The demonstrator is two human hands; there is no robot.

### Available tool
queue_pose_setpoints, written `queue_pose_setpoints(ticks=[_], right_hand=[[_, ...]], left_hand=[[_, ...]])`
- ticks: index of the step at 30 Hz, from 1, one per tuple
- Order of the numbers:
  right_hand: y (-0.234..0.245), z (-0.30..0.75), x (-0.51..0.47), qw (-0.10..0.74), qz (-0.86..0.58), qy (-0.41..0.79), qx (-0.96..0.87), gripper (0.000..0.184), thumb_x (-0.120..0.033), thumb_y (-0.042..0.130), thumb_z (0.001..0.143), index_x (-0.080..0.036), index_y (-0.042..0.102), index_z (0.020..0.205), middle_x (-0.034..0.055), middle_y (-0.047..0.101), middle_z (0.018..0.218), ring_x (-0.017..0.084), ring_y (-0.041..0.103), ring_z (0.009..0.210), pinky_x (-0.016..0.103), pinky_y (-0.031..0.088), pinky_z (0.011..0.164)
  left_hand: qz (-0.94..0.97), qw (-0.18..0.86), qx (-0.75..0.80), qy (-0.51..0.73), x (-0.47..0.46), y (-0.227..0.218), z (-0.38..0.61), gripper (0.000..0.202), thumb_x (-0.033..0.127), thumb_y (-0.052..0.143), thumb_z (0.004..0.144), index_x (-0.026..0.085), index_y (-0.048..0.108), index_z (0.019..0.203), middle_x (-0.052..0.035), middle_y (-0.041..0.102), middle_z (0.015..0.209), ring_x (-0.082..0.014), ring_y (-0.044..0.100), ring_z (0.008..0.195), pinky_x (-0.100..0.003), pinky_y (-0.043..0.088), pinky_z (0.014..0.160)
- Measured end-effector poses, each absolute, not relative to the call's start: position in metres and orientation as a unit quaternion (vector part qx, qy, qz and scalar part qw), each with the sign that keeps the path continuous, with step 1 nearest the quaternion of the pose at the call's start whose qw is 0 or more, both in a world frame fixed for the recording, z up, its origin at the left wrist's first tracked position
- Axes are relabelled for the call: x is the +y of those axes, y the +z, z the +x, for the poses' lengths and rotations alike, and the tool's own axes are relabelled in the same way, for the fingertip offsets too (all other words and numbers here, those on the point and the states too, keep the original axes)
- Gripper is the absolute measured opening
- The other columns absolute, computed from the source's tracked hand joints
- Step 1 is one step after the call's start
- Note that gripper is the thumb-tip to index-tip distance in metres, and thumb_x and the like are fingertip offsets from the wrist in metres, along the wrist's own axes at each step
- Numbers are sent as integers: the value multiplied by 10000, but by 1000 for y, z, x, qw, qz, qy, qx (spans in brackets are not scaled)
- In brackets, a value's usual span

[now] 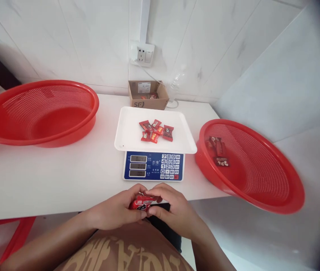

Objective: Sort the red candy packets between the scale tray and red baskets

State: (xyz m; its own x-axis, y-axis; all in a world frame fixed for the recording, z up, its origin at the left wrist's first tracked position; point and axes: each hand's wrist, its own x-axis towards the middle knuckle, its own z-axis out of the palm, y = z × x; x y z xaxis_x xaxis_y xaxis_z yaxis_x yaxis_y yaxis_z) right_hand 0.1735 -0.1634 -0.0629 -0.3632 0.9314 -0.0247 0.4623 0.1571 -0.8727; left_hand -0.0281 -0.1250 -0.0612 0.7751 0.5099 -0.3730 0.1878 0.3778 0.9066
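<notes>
My left hand [113,210] is closed around a red snack packet [142,202] with white and dark print, held just in front of the table edge. From the other side, my right hand [178,211] pinches the packet's right end with thumb and fingers. Beyond my hands stands a blue and white digital scale [154,165] with lit-grey displays and a keypad. Several small red wrapped snacks [156,131] lie in a loose cluster on its white pan [128,131].
On the right, a red plastic basket [261,205] overhangs the table edge, with a few wrapped snacks [219,146] inside. Another red basket [63,141] sits at left. Behind the scale are an open cardboard box [150,104] and a clear plastic bag [177,84] by the wall.
</notes>
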Motion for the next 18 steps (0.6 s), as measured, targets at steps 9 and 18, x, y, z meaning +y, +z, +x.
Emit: queue_pose_setpoints(ticks=[9,18], right_hand=[[-65,157,-164,287,-503,402,-709,134,-256,631,819,-206,578,706,-13,517,783,127,527,713,250,425,661],[-51,172,-160,271,-444,353,-778,194,-319,529,880,-203,573,732,20,593,794,127,557,742,227,452,673]], left_hand=[[599,722,339,67,-127,-62,-26,165,272,601,766,214,499,881,46,457,762,-142,441,702,-249,368,650],[572,754,319,52,-128,-58,-16,188,394,566,818,221,628,859,-14,628,808,-193,554,712,-279,446,653]])
